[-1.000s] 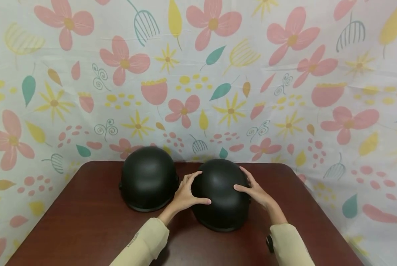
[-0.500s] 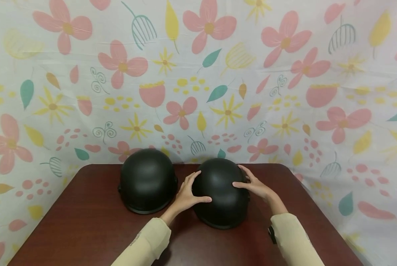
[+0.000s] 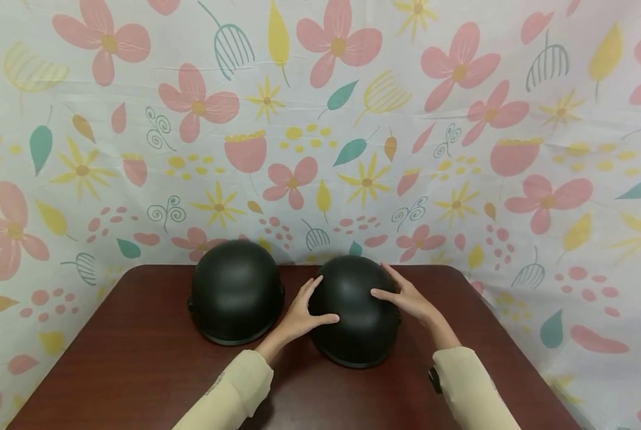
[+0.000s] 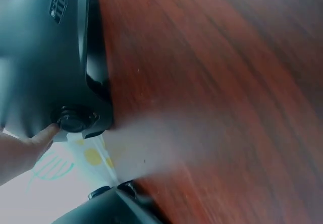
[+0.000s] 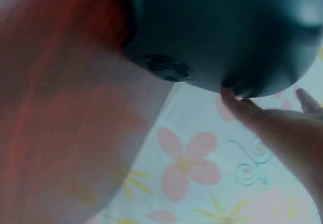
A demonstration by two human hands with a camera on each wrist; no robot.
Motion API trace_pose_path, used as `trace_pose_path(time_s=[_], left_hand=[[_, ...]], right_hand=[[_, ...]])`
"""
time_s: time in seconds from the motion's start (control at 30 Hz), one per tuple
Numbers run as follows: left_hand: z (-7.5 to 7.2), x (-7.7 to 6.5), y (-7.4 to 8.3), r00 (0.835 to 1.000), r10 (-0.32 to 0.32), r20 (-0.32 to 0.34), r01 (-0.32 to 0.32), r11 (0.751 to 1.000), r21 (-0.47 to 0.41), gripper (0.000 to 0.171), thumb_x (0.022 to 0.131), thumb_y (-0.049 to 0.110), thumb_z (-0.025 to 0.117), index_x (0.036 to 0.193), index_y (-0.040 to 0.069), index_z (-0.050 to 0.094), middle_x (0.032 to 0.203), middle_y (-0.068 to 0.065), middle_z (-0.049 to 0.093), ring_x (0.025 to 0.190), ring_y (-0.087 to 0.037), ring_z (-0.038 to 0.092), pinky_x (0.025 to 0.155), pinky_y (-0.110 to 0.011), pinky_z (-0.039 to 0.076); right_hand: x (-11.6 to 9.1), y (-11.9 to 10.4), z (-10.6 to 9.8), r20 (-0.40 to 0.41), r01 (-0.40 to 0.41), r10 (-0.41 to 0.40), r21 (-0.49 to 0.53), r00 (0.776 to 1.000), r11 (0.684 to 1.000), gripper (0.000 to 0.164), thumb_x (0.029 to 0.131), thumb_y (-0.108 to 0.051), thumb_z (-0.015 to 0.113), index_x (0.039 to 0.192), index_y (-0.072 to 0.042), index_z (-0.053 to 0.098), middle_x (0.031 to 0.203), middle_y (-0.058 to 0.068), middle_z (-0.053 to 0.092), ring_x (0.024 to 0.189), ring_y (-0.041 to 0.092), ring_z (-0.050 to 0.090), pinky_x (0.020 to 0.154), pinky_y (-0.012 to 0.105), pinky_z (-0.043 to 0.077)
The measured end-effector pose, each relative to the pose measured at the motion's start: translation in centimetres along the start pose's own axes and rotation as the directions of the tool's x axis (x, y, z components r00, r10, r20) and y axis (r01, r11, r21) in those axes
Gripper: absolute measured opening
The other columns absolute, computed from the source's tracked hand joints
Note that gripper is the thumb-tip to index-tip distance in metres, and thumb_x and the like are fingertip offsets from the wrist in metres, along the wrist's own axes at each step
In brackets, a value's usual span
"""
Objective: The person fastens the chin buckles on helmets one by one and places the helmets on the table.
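Note:
Two black domed helmets stand side by side on a brown table, crowns up. In the head view my left hand (image 3: 299,316) holds the left side of the right-hand helmet (image 3: 353,328), thumb on the near face of its dome. On the opposite side my right hand (image 3: 410,300) grips the same helmet, thumb on the shell. The left wrist view shows a finger of my left hand (image 4: 22,153) against a round side knob (image 4: 73,120). Another knob (image 5: 166,68) shows in the right wrist view near my right hand (image 5: 285,130). Most of the far fingers are hidden.
The other helmet (image 3: 237,292) sits just left of my left hand. Below lies the dark wooden table (image 3: 111,364), its far edge close behind both helmets. A flowered cloth (image 3: 320,131) hangs behind it.
The held helmet and both hands shift slightly up and left in the head view, partly as the camera moves. The grip stays much the same.

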State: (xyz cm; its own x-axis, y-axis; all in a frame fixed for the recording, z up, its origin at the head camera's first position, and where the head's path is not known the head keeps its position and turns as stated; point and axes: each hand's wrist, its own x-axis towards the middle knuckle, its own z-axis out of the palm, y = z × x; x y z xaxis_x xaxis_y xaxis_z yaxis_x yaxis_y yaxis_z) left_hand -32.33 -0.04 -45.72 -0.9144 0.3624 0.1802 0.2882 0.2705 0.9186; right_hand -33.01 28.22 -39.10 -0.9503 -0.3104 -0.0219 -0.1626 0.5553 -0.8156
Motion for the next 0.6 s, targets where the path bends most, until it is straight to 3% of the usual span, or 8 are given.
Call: trace_pose_path(time_s=[0.13,0.23,0.37,0.5,0.6], left_hand=[[-0.8,-0.4,0.2,1.000,-0.013,-0.010,0.013,1.000,-0.008,0.094,0.081,0.047,0.076,0.156,0.029,0.023,0.164,-0.010,0.014,0.150,-0.037,0.019,0.115,-0.063,0.026],[-1.7,-0.9,0.3,1.000,-0.016,-0.020,0.016,1.000,0.010,0.093,0.081,0.050,0.075,0.155,0.032,0.023,0.164,-0.011,0.012,0.150,-0.039,0.018,0.113,-0.066,0.025],[-3.3,-1.7,0.7,0.999,-0.001,-0.053,0.005,0.997,0.080,0.090,0.082,0.049,0.075,0.154,0.034,0.025,0.165,-0.012,0.009,0.150,-0.043,0.013,0.110,-0.071,0.024],[-5.3,-2.2,1.3,0.991,0.080,-0.103,-0.058,0.978,0.201,0.086,0.083,0.042,0.076,0.154,0.031,0.030,0.164,-0.014,0.009,0.150,-0.044,0.006,0.109,-0.074,0.021],[-6.9,-2.3,1.8,0.977,0.173,-0.129,-0.121,0.934,0.335,0.087,0.082,0.039,0.078,0.154,0.026,0.032,0.163,-0.019,0.009,0.150,-0.048,0.004,0.108,-0.076,0.020]], right_hand=[[0.3,-1.1,0.3,-0.037,0.032,-0.036,-0.124,0.999,0.992,0.087,0.095,-0.041,0.060,0.159,-0.013,0.008,0.163,0.022,0.009,0.149,0.047,0.010,0.112,0.069,0.022],[0.8,-1.8,0.8,-0.055,0.002,-0.011,-0.170,0.998,0.986,0.086,0.095,-0.046,0.059,0.159,-0.018,0.009,0.163,0.022,0.008,0.149,0.047,0.008,0.111,0.071,0.021],[1.7,-2.9,1.6,-0.061,-0.021,0.006,-0.249,0.998,0.968,0.089,0.092,-0.053,0.059,0.159,-0.023,0.010,0.163,0.026,0.000,0.148,0.052,-0.006,0.108,0.077,0.015],[3.1,-4.5,2.5,-0.061,-0.015,-0.006,-0.339,0.998,0.941,0.092,0.089,-0.058,0.059,0.159,-0.022,0.011,0.161,0.029,-0.006,0.142,0.058,-0.017,0.108,0.079,0.006],[4.1,-5.7,3.4,-0.057,-0.005,-0.018,-0.381,0.998,0.925,0.092,0.089,-0.060,0.059,0.159,-0.024,0.010,0.162,0.026,-0.009,0.143,0.057,-0.018,0.110,0.076,0.003]])
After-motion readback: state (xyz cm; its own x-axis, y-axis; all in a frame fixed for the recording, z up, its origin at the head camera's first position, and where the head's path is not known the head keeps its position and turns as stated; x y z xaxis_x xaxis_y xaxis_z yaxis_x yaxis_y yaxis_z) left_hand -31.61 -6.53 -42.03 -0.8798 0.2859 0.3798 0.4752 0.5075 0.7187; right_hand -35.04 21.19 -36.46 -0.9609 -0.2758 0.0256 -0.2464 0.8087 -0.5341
